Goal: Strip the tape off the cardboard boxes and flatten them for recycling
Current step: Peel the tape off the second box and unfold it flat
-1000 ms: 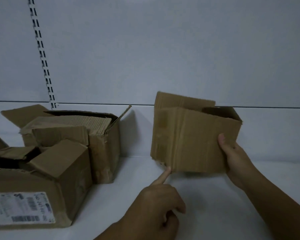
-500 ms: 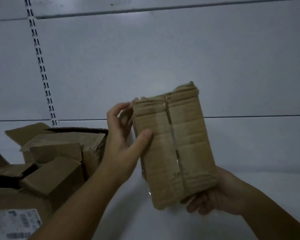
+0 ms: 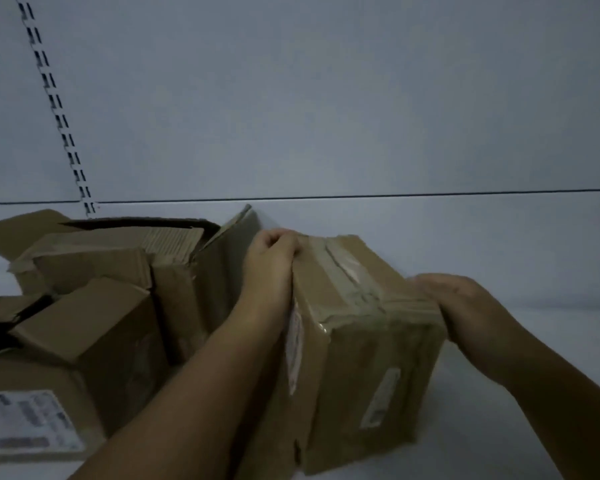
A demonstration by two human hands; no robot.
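One box [image 3: 364, 341] between both hands [image 3: 272, 265] [image 3: 461, 306]

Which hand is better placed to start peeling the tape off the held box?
Left, probably. The left hand holds the far top corner of the box, beside the far end of the tape strip; the right hand rests on its right edge, steadying.

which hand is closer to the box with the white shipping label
Left. The left hand grips the upper left edge of the taped box, on the side facing the labelled box; the right hand holds its right edge, farther away.
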